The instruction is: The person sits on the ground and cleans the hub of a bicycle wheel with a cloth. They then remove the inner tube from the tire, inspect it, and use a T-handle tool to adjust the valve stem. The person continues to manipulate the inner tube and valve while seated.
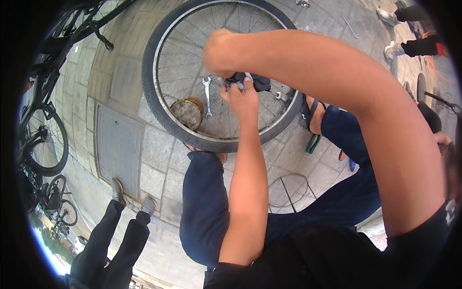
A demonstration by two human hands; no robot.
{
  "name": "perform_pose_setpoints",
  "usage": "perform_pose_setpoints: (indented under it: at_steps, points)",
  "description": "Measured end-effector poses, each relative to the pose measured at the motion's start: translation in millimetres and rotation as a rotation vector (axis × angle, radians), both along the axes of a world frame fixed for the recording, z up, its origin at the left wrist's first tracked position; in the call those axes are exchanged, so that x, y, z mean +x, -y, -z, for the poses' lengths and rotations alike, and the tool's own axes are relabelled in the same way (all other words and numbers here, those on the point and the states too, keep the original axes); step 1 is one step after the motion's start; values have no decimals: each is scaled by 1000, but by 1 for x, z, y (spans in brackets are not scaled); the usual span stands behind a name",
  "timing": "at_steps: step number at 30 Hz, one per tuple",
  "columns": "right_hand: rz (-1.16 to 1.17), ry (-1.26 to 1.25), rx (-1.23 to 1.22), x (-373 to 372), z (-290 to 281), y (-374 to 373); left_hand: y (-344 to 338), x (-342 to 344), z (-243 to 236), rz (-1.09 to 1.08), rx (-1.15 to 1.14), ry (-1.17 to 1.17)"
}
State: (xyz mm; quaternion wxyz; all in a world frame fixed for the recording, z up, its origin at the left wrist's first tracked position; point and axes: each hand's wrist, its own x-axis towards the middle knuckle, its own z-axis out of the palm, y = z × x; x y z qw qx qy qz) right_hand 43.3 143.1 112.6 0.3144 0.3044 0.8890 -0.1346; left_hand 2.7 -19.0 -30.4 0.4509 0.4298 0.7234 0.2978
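Note:
A bicycle wheel (150, 91) with a black tire lies flat on the paving before me. Over its middle my two hands work close together. My left hand (242, 98) is closed, its fingers and thumb bunched against a dark cloth (261, 83). The right hand (219, 53) curls in a fist just beyond, knuckles up; what its fingers grip is hidden. The hub is mostly covered by my hands. A combination wrench (208, 98) rests across the spokes to the left, beside a round, grimy tin (187, 114). Another silver tool (282, 97) lies within the rim at right.
Parked bicycles (48, 139) line the left side. A person's shoes (119, 191) stand lower left, and another pair (393, 50) at upper right. A thin metal rod (350, 27) and a green-handled tool (313, 143) lie on the ground. A metal cover plate (118, 144) is set in the paving.

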Motion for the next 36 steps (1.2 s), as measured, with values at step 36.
perform_pose_setpoints:
  at_steps: [36]
  points:
    - [711,-358,311,172,-147,235,71,11,-19,-185,-19,248]
